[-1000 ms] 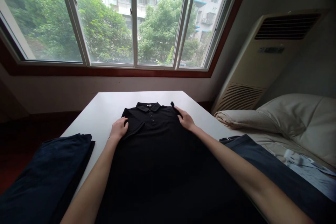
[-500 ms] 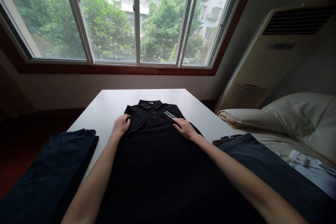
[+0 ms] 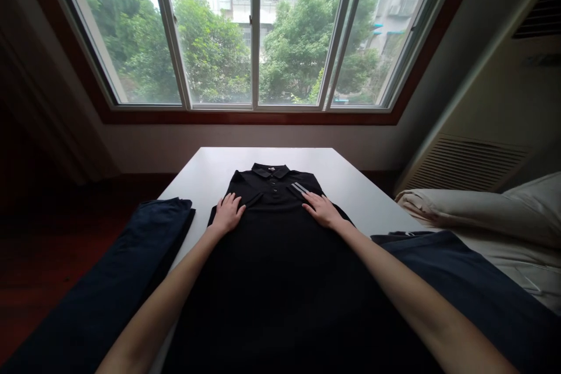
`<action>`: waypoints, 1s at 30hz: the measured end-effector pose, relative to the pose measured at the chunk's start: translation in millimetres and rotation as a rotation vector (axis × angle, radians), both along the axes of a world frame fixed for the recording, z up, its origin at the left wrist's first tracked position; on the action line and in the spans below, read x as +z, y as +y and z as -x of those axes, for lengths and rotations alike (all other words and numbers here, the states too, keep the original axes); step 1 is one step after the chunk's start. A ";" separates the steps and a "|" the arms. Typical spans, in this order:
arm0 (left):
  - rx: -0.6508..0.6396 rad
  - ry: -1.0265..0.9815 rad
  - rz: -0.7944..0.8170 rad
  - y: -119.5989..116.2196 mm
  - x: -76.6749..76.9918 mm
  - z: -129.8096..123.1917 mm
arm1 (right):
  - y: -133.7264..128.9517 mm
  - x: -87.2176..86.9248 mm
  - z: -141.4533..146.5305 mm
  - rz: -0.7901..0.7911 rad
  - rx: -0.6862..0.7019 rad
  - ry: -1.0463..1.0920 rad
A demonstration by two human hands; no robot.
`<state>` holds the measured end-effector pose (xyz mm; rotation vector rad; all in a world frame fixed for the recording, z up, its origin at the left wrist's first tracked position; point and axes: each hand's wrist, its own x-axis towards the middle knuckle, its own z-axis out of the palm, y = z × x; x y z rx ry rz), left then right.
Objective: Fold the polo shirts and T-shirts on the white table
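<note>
A black polo shirt (image 3: 276, 269) lies face up on the white table (image 3: 228, 158), its collar towards the window. Both short sleeves are turned in over the chest, and the one on the right shows two pale stripes. On the folded left sleeve rests my left hand (image 3: 227, 213), flat with its fingers spread. My right hand (image 3: 322, 209) lies open on the other sleeve, fingertips beside the stripes. Neither hand grips the cloth. The shirt's lower end runs out of view at the bottom.
Dark blue folded trousers (image 3: 127, 263) hang over the table's left edge. More dark blue clothing (image 3: 460, 280) lies at the right, by a beige cushioned seat (image 3: 473, 210). Behind the table is a window (image 3: 254, 41); a floor-standing air conditioner (image 3: 477, 140) stands at the right.
The view has swung left, so the scene sits further right. My left hand has moved from the shirt's side edge onto the folded sleeve and flattened. My right hand stays on its sleeve.
</note>
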<state>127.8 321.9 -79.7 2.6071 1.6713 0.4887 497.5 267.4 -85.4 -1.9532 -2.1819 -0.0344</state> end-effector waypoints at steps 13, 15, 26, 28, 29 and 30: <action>-0.087 0.006 0.094 -144.5 12.1 64.9 | -95.4 7.4 24.6 -0.139 0.202 -0.011; -0.062 -0.007 0.122 -166.9 11.7 79.5 | -108.3 9.2 25.3 -0.143 0.212 0.006; 0.192 -0.284 0.066 -311.9 -8.1 145.9 | -4.8 80.2 153.6 0.050 0.089 0.084; 0.240 -0.359 0.143 -327.6 -13.8 152.7 | 26.3 88.5 192.6 0.081 0.083 0.083; 0.277 -0.391 0.189 -333.7 -15.8 154.4 | 40.8 90.9 210.4 0.091 0.085 0.082; 0.315 -0.420 0.223 -339.1 -16.6 154.7 | 54.3 92.2 226.9 0.104 0.084 0.080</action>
